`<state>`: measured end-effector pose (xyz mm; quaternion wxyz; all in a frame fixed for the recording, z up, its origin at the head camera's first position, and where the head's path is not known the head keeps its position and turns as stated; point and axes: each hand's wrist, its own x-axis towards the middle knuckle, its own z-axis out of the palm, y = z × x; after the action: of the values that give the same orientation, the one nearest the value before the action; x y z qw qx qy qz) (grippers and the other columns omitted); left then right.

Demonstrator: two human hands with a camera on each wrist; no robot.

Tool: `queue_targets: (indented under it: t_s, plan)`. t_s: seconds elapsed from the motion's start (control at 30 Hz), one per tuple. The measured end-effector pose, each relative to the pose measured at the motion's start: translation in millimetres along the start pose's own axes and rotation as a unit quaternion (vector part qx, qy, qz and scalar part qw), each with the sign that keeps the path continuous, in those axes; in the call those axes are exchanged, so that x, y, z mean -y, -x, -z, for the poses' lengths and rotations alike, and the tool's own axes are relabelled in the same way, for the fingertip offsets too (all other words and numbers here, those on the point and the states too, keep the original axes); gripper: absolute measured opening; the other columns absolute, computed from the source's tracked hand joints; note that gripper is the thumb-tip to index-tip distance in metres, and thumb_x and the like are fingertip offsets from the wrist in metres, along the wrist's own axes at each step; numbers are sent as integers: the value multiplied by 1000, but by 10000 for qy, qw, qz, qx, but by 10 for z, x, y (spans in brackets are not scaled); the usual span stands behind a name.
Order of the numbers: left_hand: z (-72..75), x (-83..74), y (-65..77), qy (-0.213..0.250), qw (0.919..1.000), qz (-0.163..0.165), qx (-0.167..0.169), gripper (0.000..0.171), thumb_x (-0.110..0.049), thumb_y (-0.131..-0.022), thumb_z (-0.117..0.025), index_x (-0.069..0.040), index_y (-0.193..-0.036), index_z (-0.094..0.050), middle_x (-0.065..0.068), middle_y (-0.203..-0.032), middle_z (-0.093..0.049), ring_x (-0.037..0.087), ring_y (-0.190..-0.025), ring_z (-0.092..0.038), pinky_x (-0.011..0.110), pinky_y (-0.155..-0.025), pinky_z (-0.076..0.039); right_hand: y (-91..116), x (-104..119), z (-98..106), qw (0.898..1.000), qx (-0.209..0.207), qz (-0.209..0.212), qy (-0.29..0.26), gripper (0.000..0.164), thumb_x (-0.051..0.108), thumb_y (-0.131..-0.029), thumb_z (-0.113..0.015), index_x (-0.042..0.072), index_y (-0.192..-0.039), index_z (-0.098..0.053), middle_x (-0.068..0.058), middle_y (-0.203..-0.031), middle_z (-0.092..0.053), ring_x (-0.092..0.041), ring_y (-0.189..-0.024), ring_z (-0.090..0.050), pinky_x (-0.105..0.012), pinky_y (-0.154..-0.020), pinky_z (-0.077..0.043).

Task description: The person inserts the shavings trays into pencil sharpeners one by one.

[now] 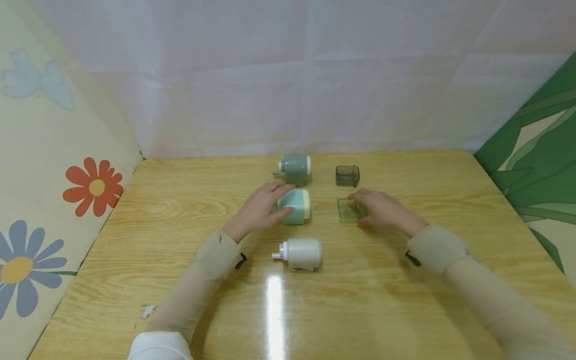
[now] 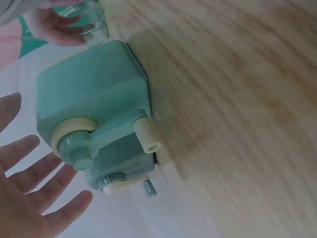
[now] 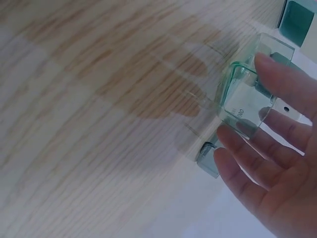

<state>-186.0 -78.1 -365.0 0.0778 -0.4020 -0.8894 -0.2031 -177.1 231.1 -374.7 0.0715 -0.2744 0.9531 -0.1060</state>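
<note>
A mint-green crank pencil sharpener (image 1: pixel 294 212) with a cream end lies mid-table; its crank handle (image 2: pixel 116 130) shows in the left wrist view. My left hand (image 1: pixel 261 209) is beside it with fingers spread, and no grip shows. To the right lies a clear green shavings box (image 1: pixel 347 209). My right hand (image 1: pixel 382 211) is at its right side, thumb and fingers held apart around it; in the right wrist view the thumb and fingertips overlap the clear box (image 3: pixel 242 99), and I cannot tell whether they touch it.
A darker green sharpener (image 1: pixel 295 169) is at the back, with a dark clear box (image 1: pixel 347 176) to its right. Closer to me is a white sharpener (image 1: pixel 304 253), crank to the left. A white wall covering (image 1: pixel 288 100) rises behind the wooden table (image 1: pixel 382 310).
</note>
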Motion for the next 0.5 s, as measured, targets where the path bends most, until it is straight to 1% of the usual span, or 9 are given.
queue_targets:
  t_s: [0.1, 0.23, 0.3, 0.37, 0.43, 0.5]
  plan:
    - [-21, 20, -55, -120, 9997, 129, 191, 53, -37, -92, -51, -2, -130, -48, 15, -124, -52, 26, -112, -47, 40, -97, -38, 0, -1, 3, 10000, -1, -15, -23, 64, 12, -69, -75, -6, -124, -49, -26, -121, -50, -40, -105, -49, -52, -89, -41]
    - [-58, 33, -135, -503, 9974, 247, 455, 54, -42, -94, -44, -1, -128, -49, 15, -119, -55, 25, -106, -51, 39, -92, -43, 0, -3, 0, 10000, 11, -29, -76, 64, 12, -70, -75, -6, -125, -49, -26, -121, -50, -40, -105, -49, -52, -89, -41]
    - [-86, 40, -175, -740, 9952, 257, 588, 56, -46, -94, -41, -2, -127, -50, 13, -114, -57, 23, -100, -54, 38, -87, -46, -3, -5, -3, 9999, 19, -33, -99, 64, 12, -70, -76, -6, -125, -49, -26, -121, -50, -40, -105, -50, -52, -89, -42]
    - [-104, 38, -206, -899, 9935, 198, 672, 56, -49, -94, -40, -3, -125, -51, 10, -106, -59, 19, -92, -55, 35, -81, -48, -3, -1, -3, 9999, 41, -60, -111, 64, 13, -70, -76, -6, -125, -49, -26, -121, -50, -40, -105, -50, -52, -89, -42]
    - [-121, 36, -233, -964, 9925, 168, 732, 55, -50, -93, -39, -5, -122, -53, 6, -100, -58, 16, -86, -55, 34, -76, -48, -2, 0, -2, 9999, 52, -82, -100, 65, 13, -70, -76, -5, -125, -48, -25, -121, -50, -40, -104, -50, -53, -89, -42]
    - [-138, 32, -255, -965, 9921, 164, 782, 53, -49, -95, -37, -5, -120, -53, 6, -98, -58, 16, -85, -54, 33, -75, -48, -1, 1, 2, 9999, 54, -88, -74, 65, 13, -69, -76, -5, -125, -48, -25, -121, -50, -40, -104, -50, -53, -88, -42]
